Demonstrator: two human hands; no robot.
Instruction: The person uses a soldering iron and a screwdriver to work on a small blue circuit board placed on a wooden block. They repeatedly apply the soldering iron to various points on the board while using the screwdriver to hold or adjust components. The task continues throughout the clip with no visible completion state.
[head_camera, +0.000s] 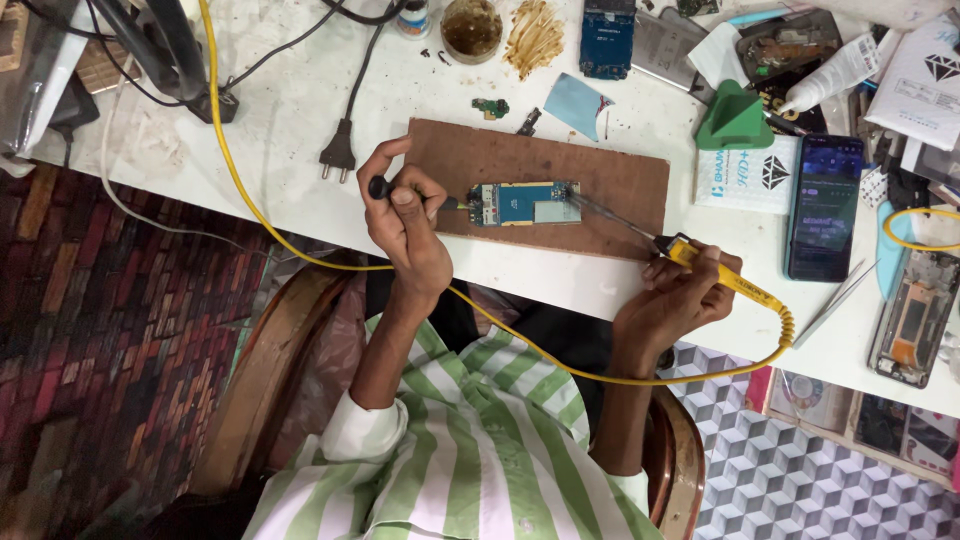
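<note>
While white worktop (300, 110) sits cluttered over brick-pattern floor (110, 330), left hand (405, 225) fingers grip screwdriver (385, 188), right hand (675, 300) fingers grip soldering iron (725, 280).

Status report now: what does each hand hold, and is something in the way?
Left hand grips a black-handled tool at the circuit board. Right hand holds yellow soldering iron, tip at board. Nothing blocks the board.

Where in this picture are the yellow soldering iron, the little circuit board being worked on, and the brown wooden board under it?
yellow soldering iron (722, 272), head view, on its yellow handle.
circuit board (522, 203), head view, on its blue middle.
wooden board (625, 185), head view, on a bare part right of the circuit board.
</note>
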